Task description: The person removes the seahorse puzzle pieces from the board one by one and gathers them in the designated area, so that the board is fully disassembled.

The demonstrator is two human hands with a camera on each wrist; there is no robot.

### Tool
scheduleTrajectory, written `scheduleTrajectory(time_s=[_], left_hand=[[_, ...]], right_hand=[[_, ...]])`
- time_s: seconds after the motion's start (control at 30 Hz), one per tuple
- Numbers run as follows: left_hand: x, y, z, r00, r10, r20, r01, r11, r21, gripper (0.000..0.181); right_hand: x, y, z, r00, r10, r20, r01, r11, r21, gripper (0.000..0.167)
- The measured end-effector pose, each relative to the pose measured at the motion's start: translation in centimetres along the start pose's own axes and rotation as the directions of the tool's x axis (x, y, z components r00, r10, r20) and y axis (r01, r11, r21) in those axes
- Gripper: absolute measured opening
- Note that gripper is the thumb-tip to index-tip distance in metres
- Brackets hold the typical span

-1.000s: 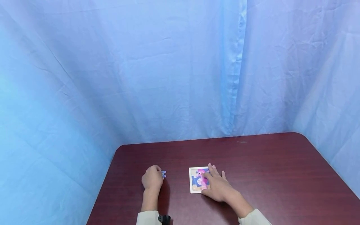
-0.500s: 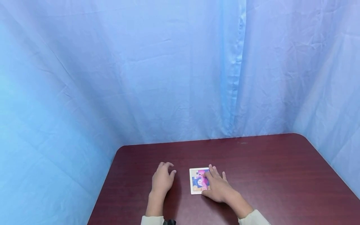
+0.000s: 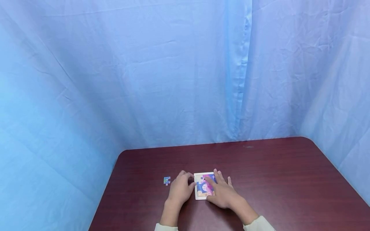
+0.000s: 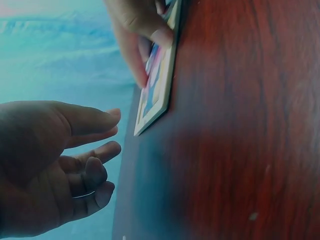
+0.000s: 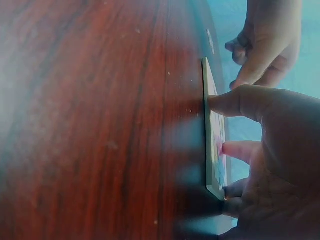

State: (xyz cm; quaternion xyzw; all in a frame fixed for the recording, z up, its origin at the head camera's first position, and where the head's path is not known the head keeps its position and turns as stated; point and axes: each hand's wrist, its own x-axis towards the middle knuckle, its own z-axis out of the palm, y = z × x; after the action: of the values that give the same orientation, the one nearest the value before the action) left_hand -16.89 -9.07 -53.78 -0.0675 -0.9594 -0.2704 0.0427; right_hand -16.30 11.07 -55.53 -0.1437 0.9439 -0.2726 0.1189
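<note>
A small square jigsaw puzzle in a white frame [image 3: 200, 198] lies flat on the table, showing a pink bird-like figure on blue and beige. My right hand [image 3: 224, 192] rests on its right part with spread fingers, the thumb [image 5: 227, 103] on the near border and a fingertip on the picture. Close by the frame's left side is my left hand [image 3: 180, 189], fingers loosely bent. In the left wrist view this left hand [image 4: 45, 160] holds nothing, and a gap separates it from the frame. One loose blue puzzle piece [image 3: 166, 180] lies left of it.
The dark red wooden table [image 3: 274, 179] has rounded far corners. Light blue curtains [image 3: 173, 80] hang behind it and at both sides.
My left hand has left the loose puzzle piece and moved right to the frame's left side; the piece shows again. The right hand has stayed on the puzzle.
</note>
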Motion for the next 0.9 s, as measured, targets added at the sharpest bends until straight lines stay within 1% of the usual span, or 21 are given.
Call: scheduleTrajectory(time_s=[0.17,0.33,0.43,0.57,0.67,0.77,0.9], left_hand=[[0.2,0.3,1.1,0.999,0.029,0.037,-0.030,0.998,0.049,0.033],[0.2,0.6,1.4,0.998,0.053,0.044,-0.056,0.995,0.078,0.033],[0.2,0.8,1.5,0.997,0.054,0.046,-0.057,0.996,0.074,0.030],[0.4,0.9,1.6,0.998,0.058,0.035,-0.060,0.996,0.065,0.026],[0.5,0.8,1.8,0.998,0.045,0.033,-0.047,0.997,0.058,0.023],[0.6,0.8,1.9,0.999,0.029,0.029,-0.030,0.999,0.044,0.023],[0.7,0.8,2.1,0.999,0.029,0.016,-0.030,0.999,0.034,0.025]], right_hand=[[0.0,0.1,0.0,1.000,0.017,0.012,-0.017,1.000,-0.015,0.078],[0.0,-0.1,-0.1,1.000,0.002,0.005,-0.002,1.000,0.006,0.077],[0.0,-0.1,-0.2,1.000,-0.007,0.000,0.007,1.000,0.022,0.076],[0.0,-0.2,-0.3,1.000,0.010,0.011,-0.010,1.000,0.009,0.075],[0.0,-0.3,-0.4,1.000,0.021,0.022,-0.020,1.000,-0.006,0.075],[-0.1,-0.4,-0.5,0.999,0.023,0.023,-0.022,1.000,-0.009,0.075],[0.0,-0.3,-0.5,0.999,0.032,0.029,-0.032,0.999,-0.010,0.074]])
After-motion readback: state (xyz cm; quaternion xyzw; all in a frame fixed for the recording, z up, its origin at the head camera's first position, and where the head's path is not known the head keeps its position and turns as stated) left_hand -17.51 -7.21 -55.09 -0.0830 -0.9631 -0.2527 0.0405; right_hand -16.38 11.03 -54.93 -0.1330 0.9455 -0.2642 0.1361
